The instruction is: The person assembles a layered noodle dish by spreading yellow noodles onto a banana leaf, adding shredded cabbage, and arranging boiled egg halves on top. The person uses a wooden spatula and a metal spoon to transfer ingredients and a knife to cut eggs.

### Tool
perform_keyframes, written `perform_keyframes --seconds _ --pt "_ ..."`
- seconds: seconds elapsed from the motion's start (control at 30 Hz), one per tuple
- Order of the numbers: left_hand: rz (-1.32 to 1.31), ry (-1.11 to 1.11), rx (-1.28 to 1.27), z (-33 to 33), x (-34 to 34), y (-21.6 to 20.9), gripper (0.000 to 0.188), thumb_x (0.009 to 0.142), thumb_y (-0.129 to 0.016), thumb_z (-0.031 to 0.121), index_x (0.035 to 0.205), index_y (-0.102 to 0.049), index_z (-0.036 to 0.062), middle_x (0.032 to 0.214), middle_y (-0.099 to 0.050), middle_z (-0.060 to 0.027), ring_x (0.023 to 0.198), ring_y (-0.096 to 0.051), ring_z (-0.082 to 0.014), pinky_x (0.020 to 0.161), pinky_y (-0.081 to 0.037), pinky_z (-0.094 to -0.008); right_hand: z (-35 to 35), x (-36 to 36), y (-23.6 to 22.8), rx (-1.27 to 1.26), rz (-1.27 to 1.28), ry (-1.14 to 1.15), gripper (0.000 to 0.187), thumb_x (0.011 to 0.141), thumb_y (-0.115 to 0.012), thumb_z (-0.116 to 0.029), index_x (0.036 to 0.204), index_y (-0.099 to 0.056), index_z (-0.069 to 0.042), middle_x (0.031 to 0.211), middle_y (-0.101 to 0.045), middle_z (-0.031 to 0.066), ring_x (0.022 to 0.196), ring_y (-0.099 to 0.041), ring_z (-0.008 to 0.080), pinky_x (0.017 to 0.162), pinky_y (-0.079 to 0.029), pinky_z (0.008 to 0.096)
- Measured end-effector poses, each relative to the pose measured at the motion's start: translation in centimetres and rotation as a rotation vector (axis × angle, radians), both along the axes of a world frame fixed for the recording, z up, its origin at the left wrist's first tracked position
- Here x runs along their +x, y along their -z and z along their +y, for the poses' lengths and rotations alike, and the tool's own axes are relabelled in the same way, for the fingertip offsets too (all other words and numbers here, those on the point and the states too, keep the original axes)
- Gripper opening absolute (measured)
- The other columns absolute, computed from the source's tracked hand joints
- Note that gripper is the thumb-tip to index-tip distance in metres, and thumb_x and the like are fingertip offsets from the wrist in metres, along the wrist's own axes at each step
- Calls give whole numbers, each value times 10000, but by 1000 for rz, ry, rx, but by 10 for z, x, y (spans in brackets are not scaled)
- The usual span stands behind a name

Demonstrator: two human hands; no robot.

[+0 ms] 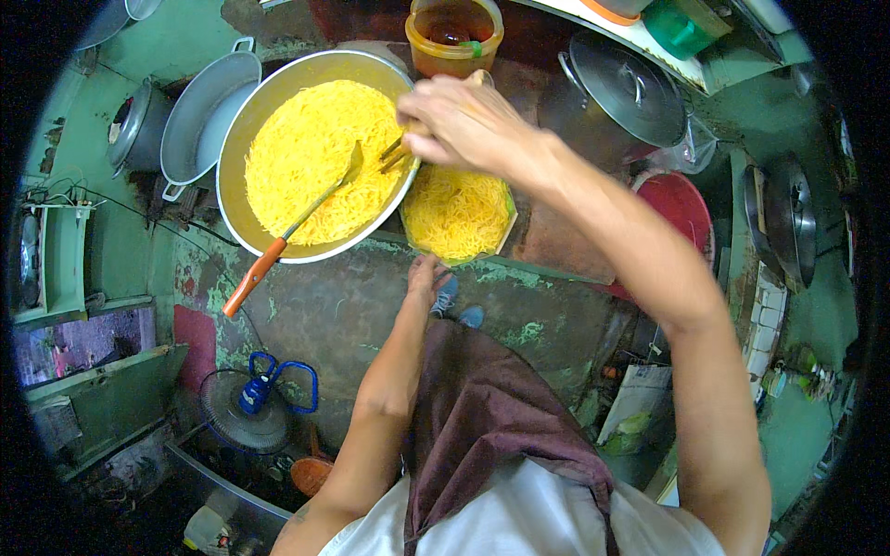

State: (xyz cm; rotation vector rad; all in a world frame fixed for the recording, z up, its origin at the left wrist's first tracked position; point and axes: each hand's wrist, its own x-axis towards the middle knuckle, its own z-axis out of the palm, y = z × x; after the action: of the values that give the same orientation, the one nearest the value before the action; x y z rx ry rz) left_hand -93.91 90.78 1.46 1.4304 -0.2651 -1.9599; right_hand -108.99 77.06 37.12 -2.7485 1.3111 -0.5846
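Observation:
Yellow noodles point(320, 139) fill a large round metal pan point(320, 256). A metal spatula with an orange handle point(255, 274) rests across its near side, its blade in the noodles. At the pan's right rim, my right hand point(459, 116) is closed round a utensil with dark prongs point(393, 153) that point into the noodles. The hand hides most of it, so its exact kind is unclear. Just right of the pan sits a smaller, green-edged tray point(512, 206) heaped with yellow noodles. My left hand point(426, 276) has its fingers closed at the tray's near edge.
An oval grey pan point(190, 139) stands left of the large pan. Behind are a yellowish bucket point(454, 60) with dark red contents and a lidded pot point(630, 88). A red basin point(677, 208) is at the right. Below the counter, a fan point(246, 408) stands at the left.

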Motion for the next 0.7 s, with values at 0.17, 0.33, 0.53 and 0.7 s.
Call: perform_keyframes --seconds 0.17,0.33,0.53,0.7 --pt "236 -147 76 -10 19 6 445 926 -471 523 1114 -531 123 1078 -608 -56 986 -592 -242 891 -469 -468 58 -84 131 876 -822 604 251 946 -545 -266 985 -641 -38 982 -691 113 903 -664 282 798 -523 367" --pt "255 -356 213 -28 13 9 518 964 -375 584 1119 -552 122 1097 -631 -70 1048 -598 -247 924 -460 -472 23 -126 282 564 -659 914 353 975 -481 -312 1155 -643 -55 1123 -675 174 1106 -614 330 965 -453 381" --pt "265 -313 104 -35 -3 -11 563 1032 -281 482 1391 -408 69 1430 -448 -119 1298 -461 -293 1104 -360 -456 -10 -116 317 765 -383 958 592 945 -414 -533 1210 -615 -44 1222 -608 241 1178 -549 407 1032 -403 454" --pt "359 -286 83 -36 -1 -33 601 1034 -288 483 1464 -324 64 1516 -353 -126 1371 -376 -301 1139 -311 -458 -7 -112 301 1032 -411 973 711 959 -388 -570 1396 -467 -15 1433 -463 212 1344 -420 343 1122 -292 396"
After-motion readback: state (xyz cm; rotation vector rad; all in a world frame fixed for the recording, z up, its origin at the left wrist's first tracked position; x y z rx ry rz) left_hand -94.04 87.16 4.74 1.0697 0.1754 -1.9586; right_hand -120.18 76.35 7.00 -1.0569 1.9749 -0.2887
